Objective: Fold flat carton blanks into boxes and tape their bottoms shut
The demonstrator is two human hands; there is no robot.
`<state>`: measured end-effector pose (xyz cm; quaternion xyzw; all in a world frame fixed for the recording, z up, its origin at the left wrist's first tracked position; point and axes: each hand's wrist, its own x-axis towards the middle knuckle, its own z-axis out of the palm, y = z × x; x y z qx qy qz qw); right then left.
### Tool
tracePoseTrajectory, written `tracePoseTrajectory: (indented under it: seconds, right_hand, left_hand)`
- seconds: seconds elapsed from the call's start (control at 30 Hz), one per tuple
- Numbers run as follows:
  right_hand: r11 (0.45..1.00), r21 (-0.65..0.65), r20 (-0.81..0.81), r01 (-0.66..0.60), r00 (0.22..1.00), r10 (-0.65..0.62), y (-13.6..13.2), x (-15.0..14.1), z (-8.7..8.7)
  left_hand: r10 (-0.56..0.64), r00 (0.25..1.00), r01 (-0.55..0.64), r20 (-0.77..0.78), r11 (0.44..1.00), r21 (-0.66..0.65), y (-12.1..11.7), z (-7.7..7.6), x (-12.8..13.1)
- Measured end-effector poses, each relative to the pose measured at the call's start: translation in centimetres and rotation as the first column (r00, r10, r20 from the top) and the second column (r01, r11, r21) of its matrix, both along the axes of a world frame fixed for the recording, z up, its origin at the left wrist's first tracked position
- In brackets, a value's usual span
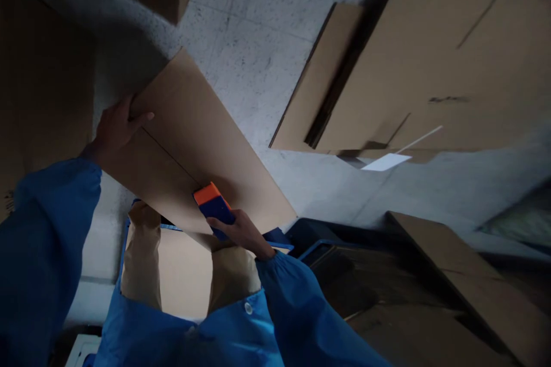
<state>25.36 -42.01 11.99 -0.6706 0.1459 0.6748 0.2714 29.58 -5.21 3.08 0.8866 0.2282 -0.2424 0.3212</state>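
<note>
A brown cardboard piece, apparently a box's closed side, lies tilted before me with a dark seam across it. My left hand grips its left edge, the thumb resting on top near the seam's upper end. In my right hand is a blue and orange handheld tool; its orange end rests on or just over the seam. The tool's exact kind does not show. Just below the cardboard, a pale panel shows between two rumpled brown shapes, which I cannot make out.
Flattened cardboard boxes lie stacked on the grey floor at the upper right, with a white paper slip at their near edge. Dark cardboard stands at the left. A black container and more cardboard are at the lower right.
</note>
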Motion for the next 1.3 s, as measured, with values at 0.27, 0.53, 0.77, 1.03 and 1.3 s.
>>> tracePoseTrajectory:
  seconds: [0.27, 0.53, 0.77, 1.03, 1.3]
  right_hand:
    - [1.0, -0.014, 0.106, 0.0, 0.994, 0.001, 1.0, 0.7, 0.9]
    - [0.997, 0.081, 0.102, 0.008, 0.995, -0.016, 1.9, 0.6, 0.7]
    - [0.996, 0.08, 0.157, -0.042, 0.987, 0.029, 2.5, -0.4, 0.9]
    - [0.995, 0.086, 0.127, -0.054, 0.991, 0.043, 0.9, 0.1, 1.0]
    - [0.996, 0.013, 0.12, -0.084, 0.989, 0.082, 1.1, 0.1, 0.9]
  left_hand:
    - [-0.555, 0.756, 0.548, 0.348, 0.827, 0.13, -12.0, 2.3, 5.2]
    - [-0.824, 0.545, 0.823, 0.151, 0.561, 0.088, -16.9, -0.7, 6.6]
    - [-0.791, 0.605, 0.786, 0.094, 0.612, 0.093, -15.1, -1.2, 4.9]
    - [-0.781, 0.601, 0.796, 0.17, 0.605, -0.037, -15.7, 1.6, 5.0]
    - [-0.467, 0.884, 0.451, 0.032, 0.867, 0.211, -7.9, 1.0, -1.0]
